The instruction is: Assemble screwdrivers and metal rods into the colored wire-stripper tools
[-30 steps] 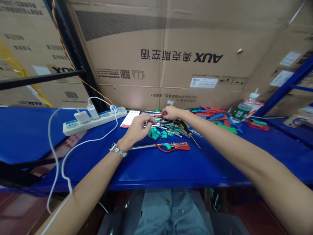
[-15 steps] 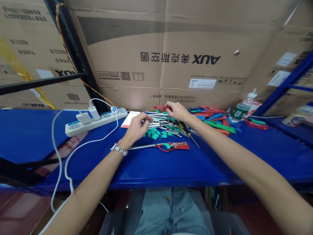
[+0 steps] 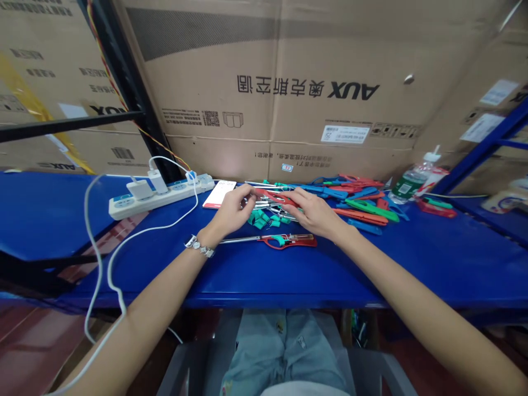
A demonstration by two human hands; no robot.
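Note:
A red plastic lighter casing (image 3: pixel 273 194) is between my two hands, above the heap of parts. My left hand (image 3: pixel 234 212) has its thumb and fingers closed at the casing's left end. On the right end, my right hand (image 3: pixel 315 213) grips it with the fingers bent over. Beneath lie metal rods (image 3: pixel 264 203) and green plastic triggers (image 3: pixel 260 219). Closer to me lies an opened long-neck lighter (image 3: pixel 289 241) with a metal tube, green trigger and red casing half.
Red, blue and green casings (image 3: pixel 367 202) are piled on the right. A plastic bottle (image 3: pixel 406 184) stands behind them. On the left are a white power strip (image 3: pixel 165 197) with cables and a phone-like white device (image 3: pixel 219 193). A cardboard box (image 3: pixel 284 49) rises behind the blue table (image 3: pixel 256 280).
My right hand has come back toward me from the rear of the heap with the red casing. Both hands now meet on it; the left has barely shifted.

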